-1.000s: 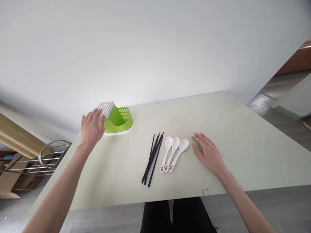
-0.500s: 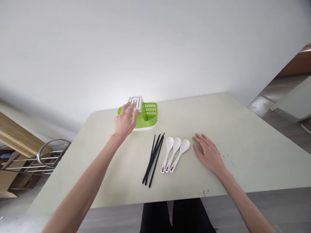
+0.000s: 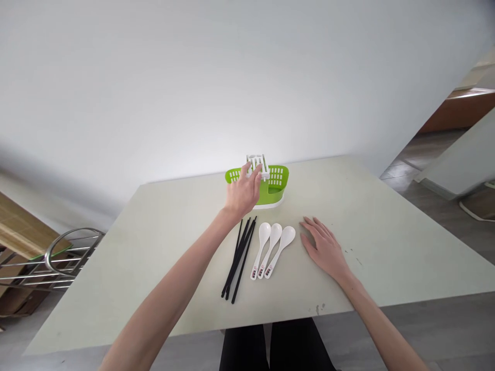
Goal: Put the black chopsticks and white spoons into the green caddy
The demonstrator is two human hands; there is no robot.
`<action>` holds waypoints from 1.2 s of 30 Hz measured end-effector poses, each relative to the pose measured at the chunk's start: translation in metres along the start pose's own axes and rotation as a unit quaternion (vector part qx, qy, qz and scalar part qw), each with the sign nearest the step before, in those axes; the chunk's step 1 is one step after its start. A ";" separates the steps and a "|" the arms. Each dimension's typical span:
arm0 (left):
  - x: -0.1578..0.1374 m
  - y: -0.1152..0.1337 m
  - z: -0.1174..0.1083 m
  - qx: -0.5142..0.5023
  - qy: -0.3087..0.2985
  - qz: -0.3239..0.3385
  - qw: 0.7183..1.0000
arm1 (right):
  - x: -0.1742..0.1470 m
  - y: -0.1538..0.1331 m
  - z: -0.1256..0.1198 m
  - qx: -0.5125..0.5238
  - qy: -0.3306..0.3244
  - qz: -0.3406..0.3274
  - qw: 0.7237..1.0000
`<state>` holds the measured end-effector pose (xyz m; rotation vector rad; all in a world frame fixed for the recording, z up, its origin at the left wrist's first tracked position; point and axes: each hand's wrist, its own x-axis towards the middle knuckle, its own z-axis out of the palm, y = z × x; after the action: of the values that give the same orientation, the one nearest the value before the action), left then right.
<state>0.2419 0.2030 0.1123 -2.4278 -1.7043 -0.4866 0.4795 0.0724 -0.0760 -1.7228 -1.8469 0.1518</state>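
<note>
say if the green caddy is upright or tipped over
Upright: the green caddy stands on its white base, with its slotted white top uppermost.

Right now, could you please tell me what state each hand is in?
Left hand: on the white slotted top of the green plastic basket; grip cannot be told.
Right hand: open, palm down on the pale table, holding nothing.

Dark marks are noted near the front edge of the pale table, which is backed by a white wall. At the left, a metal rack and a wood-toned board are seen; grey flooring is exposed.
</note>
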 end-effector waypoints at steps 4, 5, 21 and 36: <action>-0.002 0.006 -0.003 0.007 -0.010 -0.007 1.000 | 0.000 -0.001 0.001 0.005 0.000 0.001 1.000; -0.003 0.007 -0.004 0.008 -0.012 -0.007 1.000 | 0.001 -0.001 0.001 0.006 0.000 0.002 1.000; -0.076 -0.118 0.031 -0.204 0.101 -0.067 0.971 | 0.003 -0.005 -0.003 0.024 0.002 0.011 1.000; -0.144 -0.118 0.052 -0.219 -0.089 0.128 0.963 | 0.003 -0.008 -0.004 -0.002 0.012 0.013 1.000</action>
<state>0.0970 0.1313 0.0061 -3.0361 -1.4266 -0.6871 0.4742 0.0732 -0.0682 -1.7443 -1.8099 0.1370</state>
